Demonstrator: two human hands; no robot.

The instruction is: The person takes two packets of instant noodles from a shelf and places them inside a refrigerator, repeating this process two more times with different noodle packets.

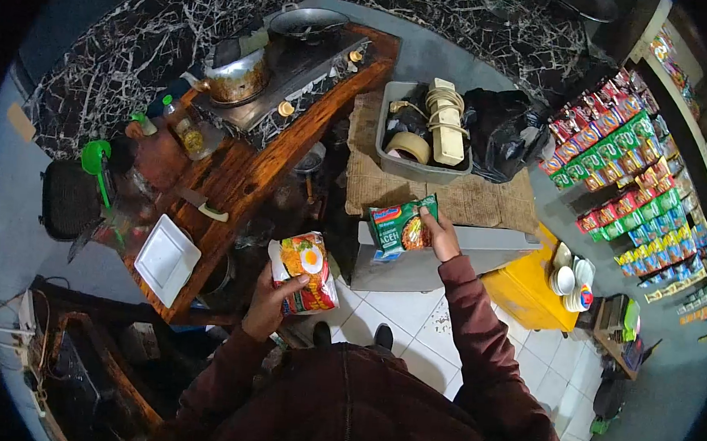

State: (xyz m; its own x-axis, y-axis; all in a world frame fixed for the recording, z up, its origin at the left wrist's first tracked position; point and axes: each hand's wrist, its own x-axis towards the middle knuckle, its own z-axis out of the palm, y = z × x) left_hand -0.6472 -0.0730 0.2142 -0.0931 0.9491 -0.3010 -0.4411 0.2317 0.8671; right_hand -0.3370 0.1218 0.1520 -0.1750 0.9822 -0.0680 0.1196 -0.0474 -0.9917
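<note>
In my left hand (270, 301) is a packet of instant noodles (307, 270), white and red with a fried egg pictured on its front; my thumb presses across its lower part. My right hand (443, 235) grips the edge of a green instant noodle packet (398, 224), with fingers hidden behind it. Both packets face up toward me, held apart from each other. The green one is in front of a grey box-shaped unit (416, 266) topped with cardboard (373, 181).
A white tray (168, 261) and a knife (203, 205) lie on the wooden counter (250, 172) at left. Behind it a kettle (236, 77) sits on a stove. A grey bin (426, 172) holds tape and an extension cord. Sachet strips (613, 148) hang right; bowls (562, 280) rest on a yellow box (529, 294).
</note>
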